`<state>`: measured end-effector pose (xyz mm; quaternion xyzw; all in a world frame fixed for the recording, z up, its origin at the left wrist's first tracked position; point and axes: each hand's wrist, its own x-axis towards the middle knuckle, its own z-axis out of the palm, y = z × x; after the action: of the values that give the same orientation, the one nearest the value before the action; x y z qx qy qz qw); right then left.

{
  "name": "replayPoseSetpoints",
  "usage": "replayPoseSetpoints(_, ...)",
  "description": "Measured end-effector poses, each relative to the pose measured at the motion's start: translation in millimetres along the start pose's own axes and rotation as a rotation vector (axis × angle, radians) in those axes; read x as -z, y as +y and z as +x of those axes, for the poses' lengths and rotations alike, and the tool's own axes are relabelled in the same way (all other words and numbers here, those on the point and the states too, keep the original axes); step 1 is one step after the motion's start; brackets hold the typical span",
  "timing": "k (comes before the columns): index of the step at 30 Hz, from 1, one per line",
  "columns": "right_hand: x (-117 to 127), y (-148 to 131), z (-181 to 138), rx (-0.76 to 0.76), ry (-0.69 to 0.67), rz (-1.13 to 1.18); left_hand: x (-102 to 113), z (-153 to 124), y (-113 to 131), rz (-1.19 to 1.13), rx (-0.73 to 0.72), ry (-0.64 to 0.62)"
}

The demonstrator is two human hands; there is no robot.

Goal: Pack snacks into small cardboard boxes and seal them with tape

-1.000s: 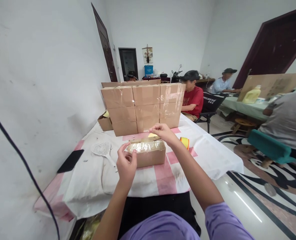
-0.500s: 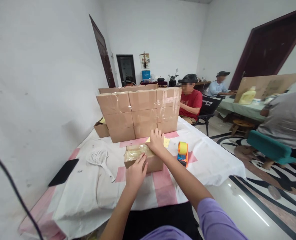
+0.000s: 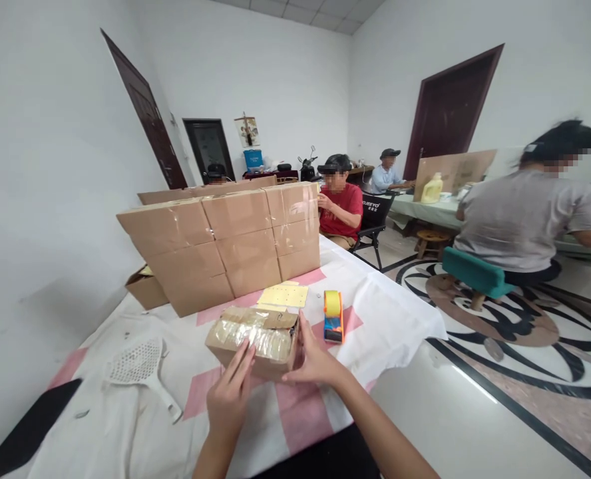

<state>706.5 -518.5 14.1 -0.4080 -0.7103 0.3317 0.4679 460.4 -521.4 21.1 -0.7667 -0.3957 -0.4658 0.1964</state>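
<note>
A small cardboard box (image 3: 220, 342) with clear tape across its top sits on the table in front of me. My left hand (image 3: 230, 386) rests its outstretched fingertips on the taped top near the front edge. Around the right end of the box, my right hand (image 3: 313, 352) is spread, thumb at the front corner and fingers at the back corner. A tape dispenser (image 3: 333, 316) with a yellow roll stands just right of that hand. Behind the box lies a yellow sheet with small dots (image 3: 283, 296).
A wall of taped cardboard boxes (image 3: 245, 246) rises at the back of the table. To the left lie a white slotted skimmer (image 3: 138, 366) and a black flat object (image 3: 30, 426). A person in red (image 3: 343, 206) sits beyond; others sit at a table on the right.
My right hand has moved from the back of the box to its right end. My left fingers stay on the taped top. The view has turned right.
</note>
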Motion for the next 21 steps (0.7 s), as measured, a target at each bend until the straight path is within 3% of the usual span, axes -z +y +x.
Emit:
replayPoseSetpoints(5, 11, -10, -3, 0.004, 0.211, -0.089, -27, 14, 17, 0.009, -0.037, 0.035)
replayPoseSetpoints(10, 79, -22, 24, 0.098, 0.496, -0.114, -83, 76, 48, -0.092, -0.085, 0.069)
replayPoseSetpoints(13, 144, -19, 44, 0.082, 0.745, -0.141, -122, 98, 54, -0.212, -0.068, -0.099)
replayPoseSetpoints(16, 204, 9, 54, -0.010, 0.909, -0.300, -156, 88, 48, -0.278, -0.014, -0.305)
replayPoseSetpoints(18, 230, 42, 56, -0.103, 0.918, -0.419, -173, 71, 40, -0.273, -0.005, -0.434)
replayPoseSetpoints(21, 241, 90, 61, -0.257, 0.867, -0.489, -189, 50, 32, -0.263, 0.018, -0.607)
